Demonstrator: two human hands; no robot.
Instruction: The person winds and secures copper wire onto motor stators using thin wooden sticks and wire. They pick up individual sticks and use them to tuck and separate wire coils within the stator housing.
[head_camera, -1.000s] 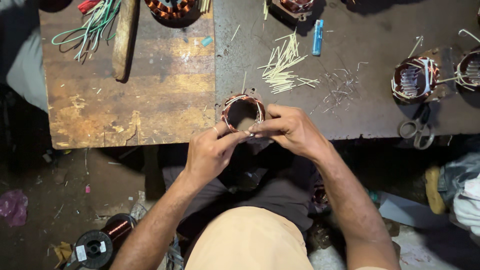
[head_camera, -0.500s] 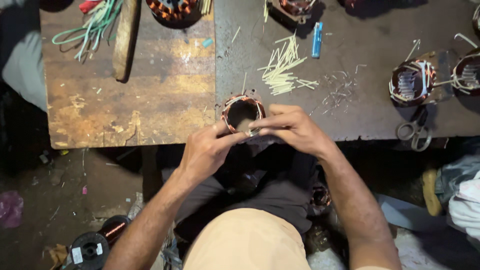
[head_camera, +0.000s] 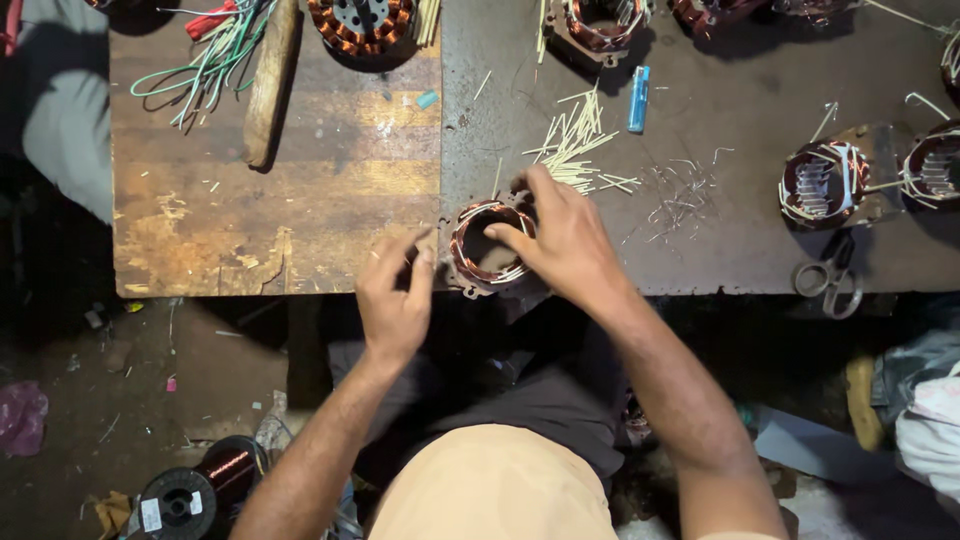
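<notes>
Right hand (head_camera: 565, 240) grips stator (head_camera: 487, 247) (sticks (head_camera: 575, 150) beyond).

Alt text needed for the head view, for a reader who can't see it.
Seen from above, a seated person's right hand grips a copper-wound stator at the near edge of a workbench, while the left hand hovers open just beside it. Thin sticks, a blue lighter, scissors and other stators lie on the bench.

A small white label (head_camera: 150, 514) sits on the black wire spool (head_camera: 180, 500) at bottom left.
</notes>
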